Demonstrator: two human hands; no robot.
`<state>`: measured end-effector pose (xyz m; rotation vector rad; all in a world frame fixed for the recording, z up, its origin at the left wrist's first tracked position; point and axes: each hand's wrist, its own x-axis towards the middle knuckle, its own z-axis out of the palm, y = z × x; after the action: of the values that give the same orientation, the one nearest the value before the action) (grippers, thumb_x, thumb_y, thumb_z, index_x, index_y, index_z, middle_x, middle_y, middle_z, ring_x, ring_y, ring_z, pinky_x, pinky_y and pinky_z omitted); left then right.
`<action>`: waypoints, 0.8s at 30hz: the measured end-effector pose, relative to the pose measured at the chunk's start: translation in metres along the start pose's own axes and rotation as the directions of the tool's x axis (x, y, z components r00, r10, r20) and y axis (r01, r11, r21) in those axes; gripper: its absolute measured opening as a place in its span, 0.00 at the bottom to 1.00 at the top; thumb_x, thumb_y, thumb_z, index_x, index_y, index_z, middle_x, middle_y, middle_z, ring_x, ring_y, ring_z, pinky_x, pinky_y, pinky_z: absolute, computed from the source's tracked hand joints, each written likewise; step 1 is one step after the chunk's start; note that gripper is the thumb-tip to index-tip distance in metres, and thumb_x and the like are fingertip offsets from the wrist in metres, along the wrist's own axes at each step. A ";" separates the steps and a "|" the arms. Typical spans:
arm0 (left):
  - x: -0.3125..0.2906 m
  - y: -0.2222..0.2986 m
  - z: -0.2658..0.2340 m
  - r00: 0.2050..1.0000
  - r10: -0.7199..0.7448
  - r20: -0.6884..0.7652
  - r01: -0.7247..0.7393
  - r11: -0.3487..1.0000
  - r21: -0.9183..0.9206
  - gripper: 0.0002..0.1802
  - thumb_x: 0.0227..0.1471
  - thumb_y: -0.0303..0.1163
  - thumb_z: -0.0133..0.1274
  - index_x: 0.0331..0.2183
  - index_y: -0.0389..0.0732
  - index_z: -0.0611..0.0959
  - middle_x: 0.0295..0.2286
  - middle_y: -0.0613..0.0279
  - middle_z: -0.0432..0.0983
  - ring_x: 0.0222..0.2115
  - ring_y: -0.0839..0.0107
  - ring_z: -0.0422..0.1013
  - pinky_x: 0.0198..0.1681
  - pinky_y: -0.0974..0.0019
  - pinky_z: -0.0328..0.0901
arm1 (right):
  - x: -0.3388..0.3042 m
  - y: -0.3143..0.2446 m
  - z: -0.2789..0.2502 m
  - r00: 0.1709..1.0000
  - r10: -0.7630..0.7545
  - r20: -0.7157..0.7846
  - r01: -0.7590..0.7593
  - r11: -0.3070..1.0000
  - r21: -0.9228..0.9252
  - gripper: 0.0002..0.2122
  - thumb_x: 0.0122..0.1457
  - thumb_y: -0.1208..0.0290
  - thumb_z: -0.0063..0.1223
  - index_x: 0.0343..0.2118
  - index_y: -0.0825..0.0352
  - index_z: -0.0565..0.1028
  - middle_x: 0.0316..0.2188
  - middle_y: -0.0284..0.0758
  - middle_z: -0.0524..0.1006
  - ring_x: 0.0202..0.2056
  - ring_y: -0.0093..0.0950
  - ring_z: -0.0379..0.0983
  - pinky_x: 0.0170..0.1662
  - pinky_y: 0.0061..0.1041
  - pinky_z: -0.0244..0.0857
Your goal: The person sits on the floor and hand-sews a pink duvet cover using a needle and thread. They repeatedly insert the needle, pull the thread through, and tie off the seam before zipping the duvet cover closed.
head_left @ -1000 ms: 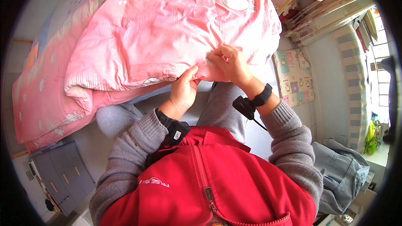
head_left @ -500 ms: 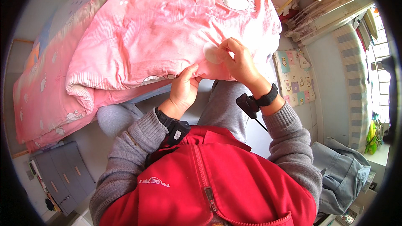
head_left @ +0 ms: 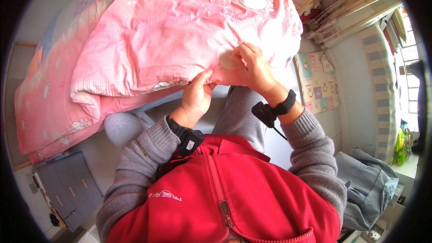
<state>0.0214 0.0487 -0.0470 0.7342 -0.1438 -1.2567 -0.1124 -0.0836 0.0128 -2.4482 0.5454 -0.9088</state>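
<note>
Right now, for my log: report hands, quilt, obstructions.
Left hand gripping pink quilt at edge. Right hand at its white patch. Quilt wrinkled; nothing visibly blocking.

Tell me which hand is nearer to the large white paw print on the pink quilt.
Right. The right hand is just below the paw print in the picture; the left hand is lower and farther left, at the quilt's near edge.

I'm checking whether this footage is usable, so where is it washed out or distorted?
Head view: the pink quilt is blown out to white just beyond the right hand; head view, right side: the window glares, its edges bowing near the picture's border.
</note>
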 end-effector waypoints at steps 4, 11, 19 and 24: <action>-0.001 -0.001 0.000 0.999 -0.023 -0.022 0.023 1.000 0.012 0.05 0.54 0.29 0.53 0.34 0.40 0.81 0.32 0.65 0.77 0.35 0.74 0.71 0.44 0.66 0.66 | 0.000 -0.001 0.006 0.997 -0.053 -0.051 0.051 0.998 -0.038 0.04 0.46 0.78 0.53 0.24 0.69 0.69 0.24 0.41 0.70 0.29 0.43 0.68 0.34 0.38 0.63; -0.005 -0.002 0.007 0.996 0.020 -0.092 -0.016 0.999 0.042 0.08 0.55 0.30 0.54 0.36 0.37 0.81 0.35 0.64 0.77 0.37 0.74 0.72 0.45 0.66 0.66 | 0.004 -0.008 0.009 0.992 -0.123 -0.018 0.120 0.986 -0.117 0.04 0.48 0.79 0.54 0.25 0.69 0.70 0.24 0.40 0.70 0.29 0.42 0.68 0.34 0.37 0.63; -0.002 0.003 0.009 0.998 -0.006 -0.068 0.010 0.999 0.051 0.07 0.55 0.30 0.53 0.36 0.39 0.81 0.33 0.65 0.77 0.35 0.74 0.72 0.44 0.65 0.66 | 0.006 -0.009 0.011 0.995 -0.070 -0.071 0.068 0.997 -0.031 0.04 0.46 0.75 0.56 0.24 0.66 0.73 0.24 0.36 0.71 0.28 0.37 0.69 0.32 0.34 0.65; -0.005 0.004 0.012 1.000 0.022 -0.019 -0.022 1.000 0.015 0.05 0.55 0.30 0.53 0.33 0.41 0.81 0.31 0.67 0.76 0.34 0.75 0.72 0.43 0.66 0.66 | -0.001 -0.007 0.005 0.997 0.008 -0.073 -0.007 1.000 0.011 0.04 0.49 0.77 0.57 0.26 0.70 0.74 0.24 0.39 0.74 0.28 0.39 0.71 0.33 0.33 0.65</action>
<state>0.0177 0.0485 -0.0344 0.7549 -0.1452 -1.2285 -0.1080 -0.0759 0.0131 -2.4100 0.5734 -0.9986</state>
